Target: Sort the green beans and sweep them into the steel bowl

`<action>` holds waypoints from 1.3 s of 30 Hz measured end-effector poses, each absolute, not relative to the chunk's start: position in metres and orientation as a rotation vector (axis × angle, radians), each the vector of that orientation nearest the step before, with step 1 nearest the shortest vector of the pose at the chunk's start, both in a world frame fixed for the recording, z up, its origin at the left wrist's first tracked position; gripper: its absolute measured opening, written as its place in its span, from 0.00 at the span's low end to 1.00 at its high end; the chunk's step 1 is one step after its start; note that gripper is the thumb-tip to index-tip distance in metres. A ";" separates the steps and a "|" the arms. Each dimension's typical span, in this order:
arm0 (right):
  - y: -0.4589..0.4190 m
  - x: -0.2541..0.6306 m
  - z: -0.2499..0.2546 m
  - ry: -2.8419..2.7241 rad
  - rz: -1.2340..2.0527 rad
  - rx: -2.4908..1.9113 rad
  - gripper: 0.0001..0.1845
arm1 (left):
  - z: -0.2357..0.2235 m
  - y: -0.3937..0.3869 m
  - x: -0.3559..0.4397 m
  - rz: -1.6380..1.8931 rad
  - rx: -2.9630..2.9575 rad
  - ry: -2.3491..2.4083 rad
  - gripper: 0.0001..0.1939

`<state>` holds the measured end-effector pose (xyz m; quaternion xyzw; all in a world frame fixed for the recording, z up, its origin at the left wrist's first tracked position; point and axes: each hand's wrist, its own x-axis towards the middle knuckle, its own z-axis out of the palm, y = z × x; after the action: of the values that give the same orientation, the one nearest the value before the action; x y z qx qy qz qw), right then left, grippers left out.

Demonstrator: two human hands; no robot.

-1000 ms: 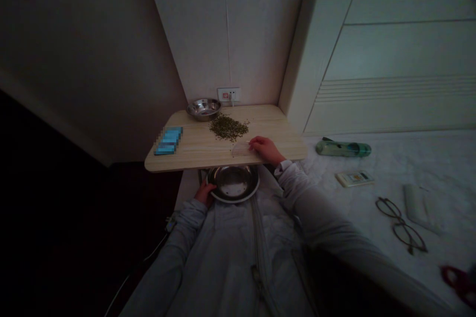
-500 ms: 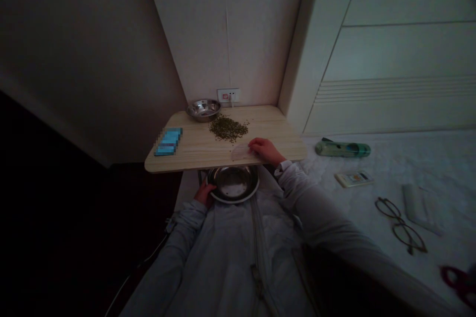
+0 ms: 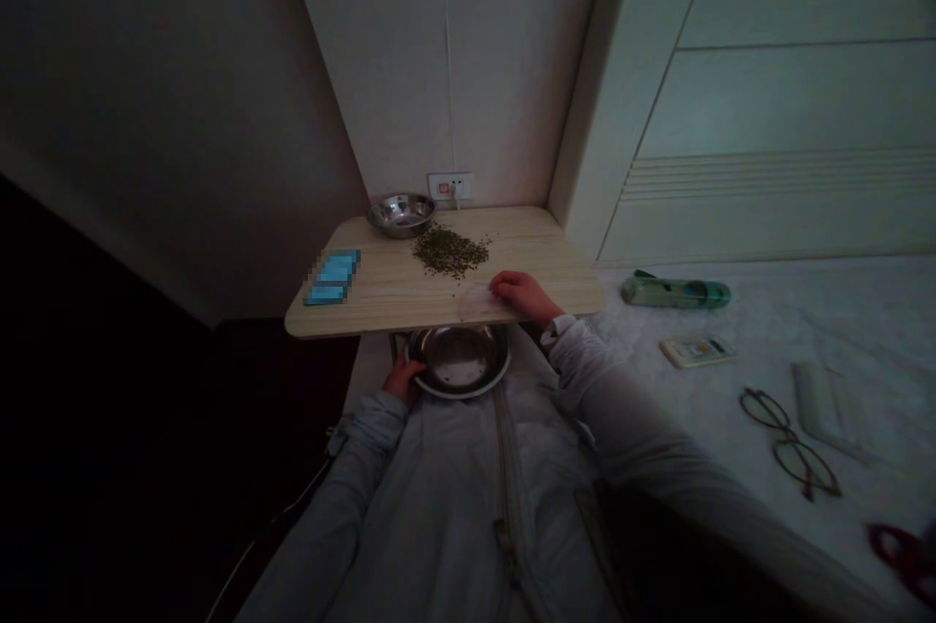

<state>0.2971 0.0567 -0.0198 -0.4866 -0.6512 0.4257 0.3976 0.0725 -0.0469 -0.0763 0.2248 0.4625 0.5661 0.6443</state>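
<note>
My left hand (image 3: 405,379) grips the left rim of a metal bowl (image 3: 460,362) on my lap, just under the table's front edge. A few small specks lie in this bowl. Over the front of the wooden table (image 3: 366,301), my right hand (image 3: 523,294) is closed on a thin clear plastic piece (image 3: 477,302) with a rounded edge, lying close to the tabletop. Beyond it spreads a pile of small green-brown beans or seeds (image 3: 449,252), with a few strays around it. A second metal bowl (image 3: 401,215) stands at the back left, touching or nearly touching the pile.
A phone with a blurred blue screen (image 3: 332,278) lies on the table's left. Behind the table is a wall socket (image 3: 449,185) with a plug. On the bed are a green bottle (image 3: 676,292), a white phone-like device (image 3: 697,351), glasses (image 3: 790,443) and a red-handled object (image 3: 903,555).
Almost nothing differs. The view has shifted very slightly; both hands, the plastic piece and the bowls keep their places.
</note>
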 end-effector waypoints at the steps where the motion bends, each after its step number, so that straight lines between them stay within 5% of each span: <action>1: 0.057 0.297 -0.020 -1.652 1.080 -1.230 0.08 | -0.076 -0.047 0.072 1.287 0.513 1.054 0.29; 39: 0.060 0.294 -0.022 -1.579 0.651 -1.462 0.07 | -0.089 -0.040 0.069 1.294 0.532 1.057 0.26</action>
<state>0.2938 0.0596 -0.0223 -0.5864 -0.6335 0.2611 0.4321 0.0691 -0.0400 -0.0889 0.2334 0.4634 0.5670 0.6397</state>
